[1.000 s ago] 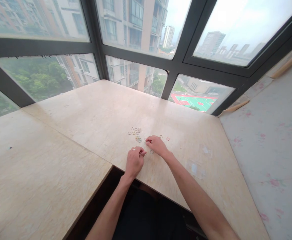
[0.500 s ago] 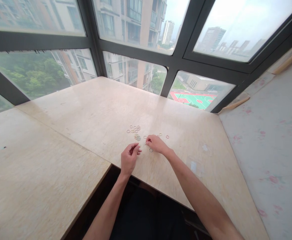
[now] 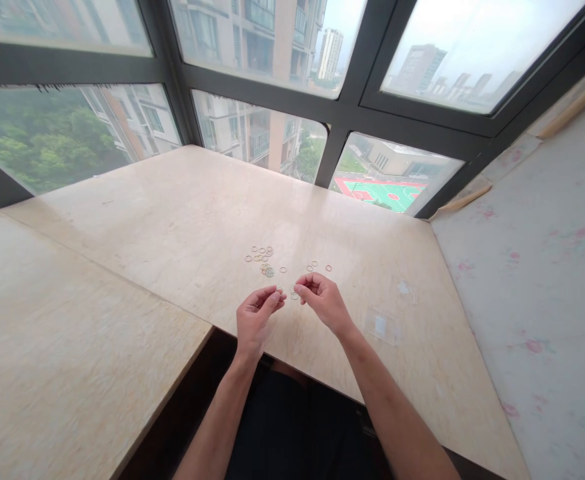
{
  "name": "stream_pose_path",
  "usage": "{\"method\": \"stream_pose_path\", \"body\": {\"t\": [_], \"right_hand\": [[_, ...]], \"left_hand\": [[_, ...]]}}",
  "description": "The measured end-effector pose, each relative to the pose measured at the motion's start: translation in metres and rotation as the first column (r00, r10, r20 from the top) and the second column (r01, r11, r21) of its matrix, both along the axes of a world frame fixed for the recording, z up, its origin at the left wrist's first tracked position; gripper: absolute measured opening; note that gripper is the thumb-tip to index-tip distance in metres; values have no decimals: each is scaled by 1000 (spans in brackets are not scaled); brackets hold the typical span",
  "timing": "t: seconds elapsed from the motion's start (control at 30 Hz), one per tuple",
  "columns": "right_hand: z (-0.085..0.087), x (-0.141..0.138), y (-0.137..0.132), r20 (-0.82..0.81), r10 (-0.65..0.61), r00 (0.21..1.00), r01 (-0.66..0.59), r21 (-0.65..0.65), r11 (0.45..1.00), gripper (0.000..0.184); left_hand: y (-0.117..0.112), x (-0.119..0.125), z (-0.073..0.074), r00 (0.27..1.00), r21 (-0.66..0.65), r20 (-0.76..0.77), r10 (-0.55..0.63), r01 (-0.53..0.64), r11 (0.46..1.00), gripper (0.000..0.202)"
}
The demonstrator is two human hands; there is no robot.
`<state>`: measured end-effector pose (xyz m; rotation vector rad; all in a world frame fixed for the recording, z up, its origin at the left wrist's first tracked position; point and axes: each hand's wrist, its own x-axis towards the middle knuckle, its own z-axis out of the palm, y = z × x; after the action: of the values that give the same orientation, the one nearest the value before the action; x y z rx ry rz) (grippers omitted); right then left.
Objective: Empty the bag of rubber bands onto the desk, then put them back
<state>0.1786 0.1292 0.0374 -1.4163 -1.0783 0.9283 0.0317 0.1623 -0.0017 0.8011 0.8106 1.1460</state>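
My left hand [image 3: 258, 319] is closed in a pinch, with a small thin ring [image 3: 279, 290] at its fingertips, just above the tabletop. Facing it, my right hand [image 3: 324, 299] pinches thumb and forefinger together on what looks like another small ring, partly hidden by the fingers. Below those fingertips a loose ring [image 3: 295, 297] lies on the table. Beyond the hands is a small heap of coloured rings [image 3: 268, 271], with several more spread behind it. A single ring [image 3: 283, 270] lies right of the heap, and a red ring [image 3: 329, 268] lies farther right.
The beige marble-patterned tabletop [image 3: 162, 220] has a front edge and an inner corner near my left arm. Clear plastic packets [image 3: 382, 325] with white labels lie right of my right hand. Dark-framed windows [image 3: 342, 127] close off the back, and a flowered wall [image 3: 532, 300] the right.
My right hand has lifted slightly from the tabletop and turned, its fingertips now facing the left hand's. The left hand keeps its pinch. The whole view has shifted a little.
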Motion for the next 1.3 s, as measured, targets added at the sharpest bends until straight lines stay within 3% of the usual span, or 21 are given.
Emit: {"method": "stream_pose_path", "body": {"t": [0.3, 0.73, 0.87, 1.07, 1.3], "right_hand": [[-8, 2, -30, 41, -141, 989, 141, 20, 990, 23], [-22, 2, -32, 56, -207, 977, 204, 62, 977, 21], [-18, 9, -29, 98, -171, 980, 167, 51, 985, 25], [-10, 15, -17, 107, 100, 989, -105, 45, 993, 27], [-21, 15, -10, 146, 92, 985, -103, 67, 992, 25]], "left_hand": [[-17, 24, -6, 986, -62, 67, -154, 158, 985, 38], [-19, 24, -7, 982, -16, -19, -188, 188, 982, 38], [-20, 23, -10, 985, 8, 28, -169, 169, 986, 36], [-24, 24, -10, 998, 49, 10, -65, 65, 997, 34], [-22, 22, -9, 991, -41, 130, -24, 30, 999, 35]]}}
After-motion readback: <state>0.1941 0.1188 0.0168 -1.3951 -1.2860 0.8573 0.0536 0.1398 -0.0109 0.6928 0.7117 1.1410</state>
